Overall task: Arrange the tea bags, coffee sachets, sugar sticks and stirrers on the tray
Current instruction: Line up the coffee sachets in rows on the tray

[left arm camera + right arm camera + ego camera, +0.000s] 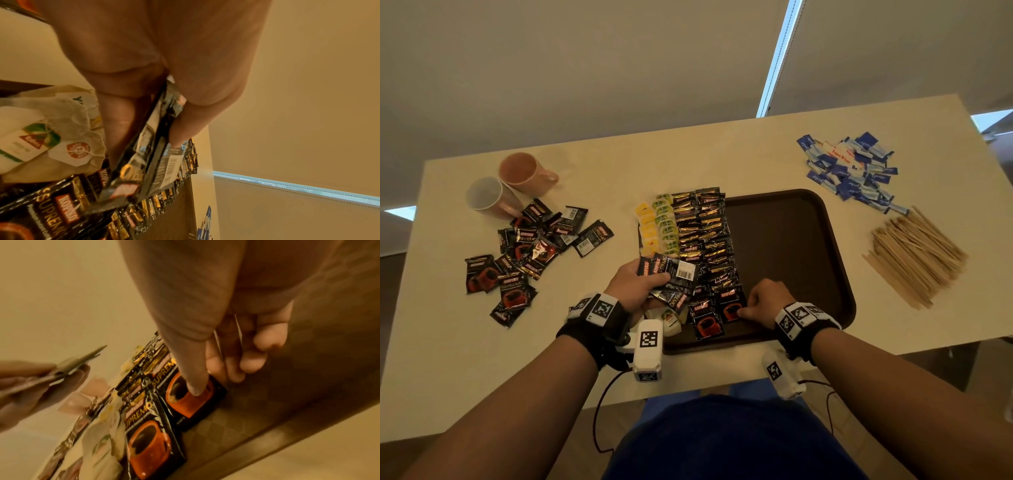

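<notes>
While the left hand [635, 286] keeps its fingers [123, 123] and thumb curled round a small fan of black coffee sachets [671, 274], held just above the near left corner of the tray [791, 240], the right hand [765, 299] rests low on the tray with its thumb tip pressed on a sachet with a red cup printed on it [731, 306]; its other fingers [252, 360] are curled in beside that sachet's edge, and whether they grip it cannot be told. A second red-cup sachet [703, 320] lies just left of the pressed one, overlapping it. Both sit at the near end of two columns of dark, gold-lettered sachets [703, 233] that run up the left part of the tray. Left of those columns lie a green row and a yellow row of tea bags [659, 229], with a few more tea bags [669, 317] under the left hand. The right part of the tray is bare brown. On the tabletop [722, 150], a loose heap of coffee sachets [527, 253] lies well to the left, beside two mugs [510, 185]. To the right, blue sugar sticks [854, 169] are piled beyond the tray's far corner, and wooden stirrers [914, 257] lie in a heap nearer
</notes>
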A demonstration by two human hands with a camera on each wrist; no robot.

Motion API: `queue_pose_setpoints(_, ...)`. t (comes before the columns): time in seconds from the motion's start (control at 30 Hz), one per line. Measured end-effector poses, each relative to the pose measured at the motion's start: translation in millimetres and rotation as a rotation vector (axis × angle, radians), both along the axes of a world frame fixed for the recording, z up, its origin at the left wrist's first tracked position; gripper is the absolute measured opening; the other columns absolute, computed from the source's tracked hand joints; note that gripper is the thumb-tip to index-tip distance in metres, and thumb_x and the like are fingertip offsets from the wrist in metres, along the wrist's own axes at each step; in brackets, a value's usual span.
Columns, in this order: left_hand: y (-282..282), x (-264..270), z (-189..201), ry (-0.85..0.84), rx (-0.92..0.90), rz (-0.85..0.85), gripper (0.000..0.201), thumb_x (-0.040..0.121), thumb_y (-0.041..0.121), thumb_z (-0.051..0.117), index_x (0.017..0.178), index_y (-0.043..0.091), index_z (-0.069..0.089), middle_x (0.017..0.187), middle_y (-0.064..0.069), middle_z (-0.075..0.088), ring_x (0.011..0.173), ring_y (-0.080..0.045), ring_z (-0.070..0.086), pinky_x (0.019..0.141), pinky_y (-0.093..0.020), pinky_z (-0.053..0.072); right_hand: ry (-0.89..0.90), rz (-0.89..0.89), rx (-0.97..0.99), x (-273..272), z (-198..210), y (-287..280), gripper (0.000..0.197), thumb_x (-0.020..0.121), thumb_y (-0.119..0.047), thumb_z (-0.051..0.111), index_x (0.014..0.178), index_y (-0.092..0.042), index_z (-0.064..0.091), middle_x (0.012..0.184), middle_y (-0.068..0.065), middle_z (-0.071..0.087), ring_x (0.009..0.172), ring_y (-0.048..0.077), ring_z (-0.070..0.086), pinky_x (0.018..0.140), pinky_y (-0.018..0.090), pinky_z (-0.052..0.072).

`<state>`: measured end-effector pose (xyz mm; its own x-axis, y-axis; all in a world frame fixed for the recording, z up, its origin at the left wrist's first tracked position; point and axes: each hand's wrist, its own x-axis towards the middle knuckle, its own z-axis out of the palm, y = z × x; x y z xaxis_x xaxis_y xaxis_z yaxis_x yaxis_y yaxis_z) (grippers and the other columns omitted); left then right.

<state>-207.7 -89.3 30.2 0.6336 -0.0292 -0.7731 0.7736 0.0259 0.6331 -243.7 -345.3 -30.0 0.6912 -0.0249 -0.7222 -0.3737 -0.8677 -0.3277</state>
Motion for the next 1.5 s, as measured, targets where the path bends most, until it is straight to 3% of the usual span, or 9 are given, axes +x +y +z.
queue_pose_setpoints(0.13, 1.3, -0.2, 2.6, -0.008, -0.022, 0.005, 0.021, 0.093, -0.006, 0.060, 0.106, 0.011, 0.060, 0.106, -0.017, 0.070, 0.089, -0.029, 0.071, 0.058, -0.034, 0.062, 0.036, 0.130, -0.116, 1.0, -0.8, 4.9, 0.039, 0.084, -0.051, 0.071, 0.072, -0.014, 0.066, 0.073, 0.002, 0.065, 0.073, 0.019, 0.066, 0.068, 0.032, 0.057)
queue_pose_setpoints(0.3, 4.7, -0.1, -1.5, -0.012, -0.009, -0.035, 0.029, 0.091, -0.004, 0.064, 0.114, 0.011, 0.060, 0.110, -0.015, 0.071, 0.094, -0.030, 0.072, 0.066, -0.038, 0.062, 0.040, 0.165, -0.082, 7.5, 11.4, 3.2, 0.047, 0.087, -0.053, 0.065, 0.061, -0.014, 0.060, 0.061, 0.002, 0.058, 0.060, 0.016, 0.059, 0.059, 0.029, 0.050)
queue_pose_setpoints(0.4, 2.9, 1.7, -2.9, -0.019, -0.010, -0.049, 0.029, 0.090, -0.004, 0.065, 0.115, 0.011, 0.060, 0.111, -0.016, 0.071, 0.095, -0.031, 0.072, 0.074, -0.043, 0.062, -0.067, 0.179, -0.021, 17.1, 31.9, 7.7, 0.047, 0.091, -0.051, 0.060, 0.071, -0.009, 0.067, 0.066, 0.006, 0.065, 0.063, 0.019, 0.064, 0.063, 0.030, 0.054)
queue_pose_setpoints(0.53, 3.7, 7.6, -1.4, -0.049, 0.001, -0.028, 0.027, 0.090, -0.003, 0.065, 0.112, 0.013, 0.062, 0.111, -0.016, 0.071, 0.097, -0.032, 0.071, 0.080, -0.047, 0.060, -0.131, 0.356, 0.044, 19.8, 58.8, 35.6, 0.034, 0.093, -0.047, 0.061, 0.072, -0.021, 0.061, 0.070, -0.002, 0.064, 0.068, 0.013, 0.062, 0.070, 0.028, 0.055)
queue_pose_setpoints(0.67, 10.6, 12.7, 0.5, -0.044, -0.011, 0.000, 0.032, 0.090, -0.003, 0.064, 0.119, 0.009, 0.060, 0.110, -0.016, 0.071, 0.094, -0.030, 0.072, 0.069, -0.041, 0.060, -0.091, 0.673, -0.112, 6.0, 50.2, 67.6, 0.034, 0.093, -0.048, 0.060, 0.078, -0.017, 0.059, 0.077, -0.001, 0.058, 0.080, 0.021, 0.062, 0.072, 0.035, 0.055)
queue_pose_setpoints(0.73, 13.9, 11.9, 0.5, -0.036, -0.013, -0.007, 0.033, 0.091, -0.003, 0.064, 0.121, 0.010, 0.060, 0.110, -0.016, 0.070, 0.094, -0.030, 0.071, 0.064, -0.037, 0.060, -0.084, 0.744, -0.160, 1.3, 41.0, 74.3, 0.032, 0.095, -0.043, 0.059, 0.098, -0.012, 0.064, 0.090, 0.004, 0.063, 0.089, 0.025, 0.064, 0.074, 0.037, 0.050)
queue_pose_setpoints(0.87, 18.6, 7.3, -2.6, -0.017, -0.025, -0.013, 0.031, 0.091, -0.004, 0.063, 0.119, 0.010, 0.060, 0.110, -0.016, 0.069, 0.094, -0.029, 0.070, 0.060, -0.034, 0.061, -0.052, 0.771, -0.196, -5.0, 30.6, 75.7, 0.032, 0.096, -0.036, 0.059, 0.115, -0.011, 0.062, 0.106, 0.009, 0.066, 0.097, 0.027, 0.065, 0.078, 0.038, 0.051)
queue_pose_setpoints(1.23, 27.3, 7.6, -4.2, -0.008, -0.021, -0.005, 0.029, 0.092, -0.004, 0.062, 0.116, 0.011, 0.060, 0.110, -0.016, 0.070, 0.093, -0.030, 0.071, 0.058, -0.034, 0.061, -0.089, 0.694, -0.236, 9.9, 27.5, 77.7, 0.030, 0.098, -0.037, 0.055, 0.114, -0.013, 0.060, 0.105, 0.007, 0.065, 0.095, 0.027, 0.065, 0.078, 0.039, 0.052)
queue_pose_setpoints(1.5, 29.8, 8.4, -8.9, 0.006, -0.006, -0.004, 0.037, 0.091, -0.001, 0.065, 0.125, 0.009, 0.058, 0.115, -0.017, 0.070, 0.100, -0.032, 0.071, 0.070, -0.041, 0.061, -0.093, 0.724, -0.251, 8.0, 26.3, 84.0, 0.030, 0.098, -0.039, 0.054, 0.111, -0.014, 0.062, 0.096, 0.005, 0.064, 0.085, 0.025, 0.064, 0.069, 0.036, 0.048)
